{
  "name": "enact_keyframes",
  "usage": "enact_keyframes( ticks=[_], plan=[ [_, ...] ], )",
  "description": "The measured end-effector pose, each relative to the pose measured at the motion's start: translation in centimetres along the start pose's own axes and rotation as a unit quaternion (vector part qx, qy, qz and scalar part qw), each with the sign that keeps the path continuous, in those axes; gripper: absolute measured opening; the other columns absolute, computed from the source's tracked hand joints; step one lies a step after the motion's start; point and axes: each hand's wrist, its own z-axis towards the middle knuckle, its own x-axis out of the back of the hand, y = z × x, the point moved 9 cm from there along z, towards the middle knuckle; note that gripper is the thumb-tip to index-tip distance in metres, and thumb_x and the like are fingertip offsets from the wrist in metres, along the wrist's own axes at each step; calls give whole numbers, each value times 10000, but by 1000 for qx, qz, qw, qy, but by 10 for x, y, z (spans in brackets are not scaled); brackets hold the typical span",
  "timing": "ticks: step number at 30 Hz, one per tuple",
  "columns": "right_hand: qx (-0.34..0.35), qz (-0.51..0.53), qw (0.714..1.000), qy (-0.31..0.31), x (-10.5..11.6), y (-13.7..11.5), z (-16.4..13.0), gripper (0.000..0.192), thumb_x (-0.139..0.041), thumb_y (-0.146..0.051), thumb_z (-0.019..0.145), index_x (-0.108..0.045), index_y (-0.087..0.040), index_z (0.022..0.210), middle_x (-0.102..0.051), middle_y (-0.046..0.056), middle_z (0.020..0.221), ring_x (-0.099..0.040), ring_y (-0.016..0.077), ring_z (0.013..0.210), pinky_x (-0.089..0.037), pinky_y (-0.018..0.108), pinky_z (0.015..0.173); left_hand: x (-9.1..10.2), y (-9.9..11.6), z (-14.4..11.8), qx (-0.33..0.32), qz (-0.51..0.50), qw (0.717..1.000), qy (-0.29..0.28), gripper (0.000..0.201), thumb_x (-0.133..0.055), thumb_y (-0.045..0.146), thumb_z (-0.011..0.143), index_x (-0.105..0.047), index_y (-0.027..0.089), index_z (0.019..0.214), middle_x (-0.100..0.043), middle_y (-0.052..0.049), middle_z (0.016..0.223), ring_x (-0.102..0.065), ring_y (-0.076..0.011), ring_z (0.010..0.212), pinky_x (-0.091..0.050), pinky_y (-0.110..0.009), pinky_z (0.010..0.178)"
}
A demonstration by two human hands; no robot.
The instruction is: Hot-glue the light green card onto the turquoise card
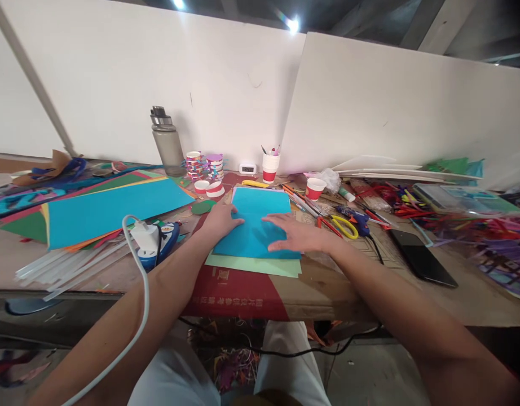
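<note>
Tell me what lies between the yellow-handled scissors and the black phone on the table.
In the head view, between the yellow-handled scissors and the black phone lies a blue glue gun, its black cord trailing over the table.

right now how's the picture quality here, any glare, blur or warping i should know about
Head view: two ceiling lights flare at the top edge; the table edge and white wall boards bow from wide-angle distortion; the near forearms loom large and soft, with the corners smeared; the centre is sharp and evenly lit, with the left hand and right hand flat on the blue paper sheet.
</note>
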Motion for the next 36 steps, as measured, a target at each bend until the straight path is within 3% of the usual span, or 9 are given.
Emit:
enact_keyframes(
  ticks=[5,9,11,16,21,24,28,32,36],
  plan=[
    [-13,-11,998,-63,-19,-4,-7,996,-633,-670,683,-278,-179,1475,-199,144,1541,-135,335,1412,-196,479,1117,8,24,-7,-87,4,995,44,434,-631,466,764,-646,207,1112,-532,-84,1302,-438,-279,1238,-318,-415,1072],
    [1,-10,997,-72,-20,1,-9,893,-600,-650,731,-362,-161,1439,-252,138,1526,-175,317,1407,-188,465,1128,-14,31,-12,-123,-1,990,-72,600,-504,566,830,-536,172,1280,-445,-100,1415,-393,-258,1306,-301,-388,1092],
    [11,-9,998,-66,-18,4,-13,846,-614,-618,739,-402,-158,1417,-291,138,1510,-222,313,1392,-214,464,1121,-17,32,-13,-129,11,987,-89,629,-470,599,836,-520,174,1297,-444,-101,1416,-392,-264,1307,-305,-399,1086],
    [43,1,999,-23,-9,2,-20,620,-648,-478,772,-532,-197,1313,-422,110,1436,-371,273,1314,-322,419,1073,-11,39,-14,-142,32,987,-70,576,-490,603,822,-580,194,1218,-507,-90,1341,-440,-253,1253,-332,-374,1059],
    [56,23,998,2,-5,3,-19,531,-662,-483,762,-594,-246,1233,-518,71,1356,-429,253,1273,-348,399,1058,-13,35,-14,-122,17,989,-80,601,-485,602,822,-537,214,1279,-428,-81,1429,-366,-259,1322,-278,-395,1092],
    [25,19,997,71,7,20,-13,496,-602,-503,810,-594,-237,1228,-508,78,1363,-408,241,1296,-331,396,1072,-17,30,-13,-107,7,989,-98,601,-480,600,826,-529,225,1292,-426,-77,1439,-378,-267,1319,-290,-411,1083],
    [-46,-17,990,132,17,47,-12,595,-595,-540,801,-542,-205,1290,-419,124,1430,-325,268,1351,-270,440,1101,-9,30,-9,-115,7,991,-63,513,-511,557,821,-618,198,1173,-545,-86,1320,-466,-255,1239,-338,-374,1056],
    [-56,-21,997,47,1,43,-13,853,-643,-667,676,-440,-241,1387,-258,120,1523,-174,337,1404,-219,520,1100,1,23,-2,-89,-23,996,-12,463,-508,521,828,-637,186,1119,-607,-80,1216,-512,-245,1173,-377,-350,1024],
    [-13,-12,1000,-12,-11,22,-17,911,-670,-673,636,-393,-295,1417,-165,82,1558,-117,356,1414,-183,544,1103,-6,22,-2,-101,-25,994,-38,518,-499,535,827,-600,176,1187,-556,-85,1302,-467,-246,1235,-327,-354,1067]
  ],
)
